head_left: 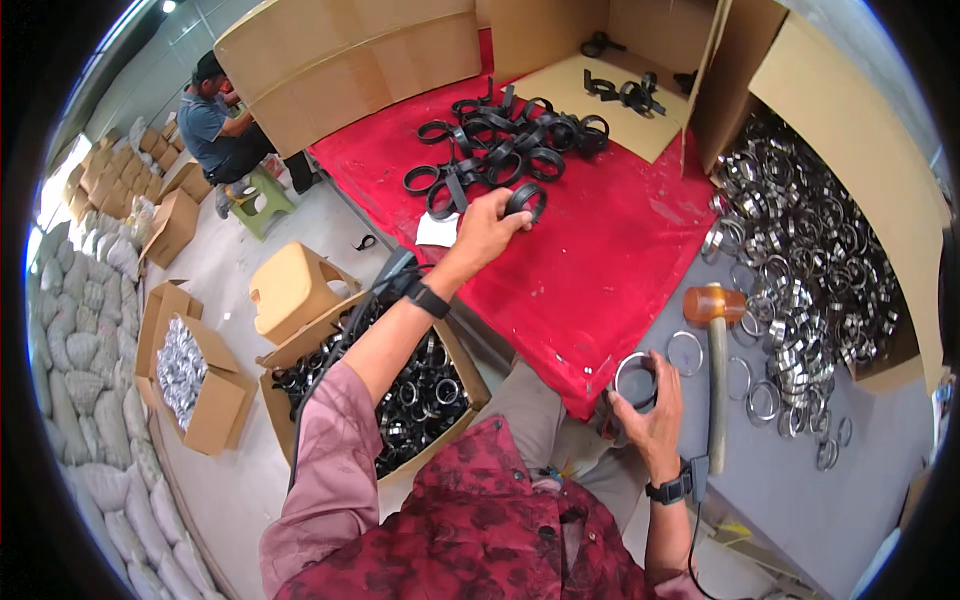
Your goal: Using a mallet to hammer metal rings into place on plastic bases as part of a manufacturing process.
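My left hand (485,235) is closed on a black plastic ring (539,205), lifted over the red-covered table (600,270). Just beyond it lies a heap of black ring parts with stems (500,135). At the table's near right corner, my right hand (655,418) grips a shiny metal ring (618,376) between thumb and fingers. A loose metal ring (686,353) rests on the grey surface beside those fingers. Right of the hand lies a mallet (716,304) with an amber head and a long handle.
Many metal rings (810,280) spill from a cardboard box at right. An open carton of black parts (430,390) stands by my left arm, near a yellow stool (290,290). Cardboard (350,70) stands along the table's back. A person (215,130) sits at far left.
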Demonstrator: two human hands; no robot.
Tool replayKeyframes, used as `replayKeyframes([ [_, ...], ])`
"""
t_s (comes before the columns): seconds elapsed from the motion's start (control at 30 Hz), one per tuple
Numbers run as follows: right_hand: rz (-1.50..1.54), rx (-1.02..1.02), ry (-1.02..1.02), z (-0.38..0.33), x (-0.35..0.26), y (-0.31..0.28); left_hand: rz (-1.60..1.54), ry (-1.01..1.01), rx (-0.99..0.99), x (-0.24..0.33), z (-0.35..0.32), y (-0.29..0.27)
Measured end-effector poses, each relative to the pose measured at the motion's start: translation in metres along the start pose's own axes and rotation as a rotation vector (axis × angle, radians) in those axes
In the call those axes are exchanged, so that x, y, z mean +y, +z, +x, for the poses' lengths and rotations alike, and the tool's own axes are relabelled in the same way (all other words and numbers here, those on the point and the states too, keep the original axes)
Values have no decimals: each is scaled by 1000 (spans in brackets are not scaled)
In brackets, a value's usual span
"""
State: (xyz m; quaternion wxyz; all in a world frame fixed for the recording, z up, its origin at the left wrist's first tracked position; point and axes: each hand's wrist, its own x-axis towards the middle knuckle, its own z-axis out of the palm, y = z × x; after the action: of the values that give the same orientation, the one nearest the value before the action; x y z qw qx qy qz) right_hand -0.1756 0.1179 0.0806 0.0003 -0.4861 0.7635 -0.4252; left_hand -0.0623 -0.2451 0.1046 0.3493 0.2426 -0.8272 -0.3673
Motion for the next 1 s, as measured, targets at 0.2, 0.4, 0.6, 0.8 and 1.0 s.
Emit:
replayKeyframes([
  [0.2, 402, 14, 223, -6, 1, -6, -758, -401, -374, 75, -42, -24],
  [0.4, 758, -257, 182, -23, -59, -21, -1024, -722, -872, 107, -141, 9],
  [0.6, 522, -524, 118, -73, -72, -20, -1456, -1129, -783, 86, -264, 32],
  [0.8, 551, -565, 187, -101, -73, 1, -1354, -1019, -695, 94, -308, 27],
  [1.0, 590, -602, 258, -114, -75, 19, -1210, -931, -648, 89, -322, 17],
])
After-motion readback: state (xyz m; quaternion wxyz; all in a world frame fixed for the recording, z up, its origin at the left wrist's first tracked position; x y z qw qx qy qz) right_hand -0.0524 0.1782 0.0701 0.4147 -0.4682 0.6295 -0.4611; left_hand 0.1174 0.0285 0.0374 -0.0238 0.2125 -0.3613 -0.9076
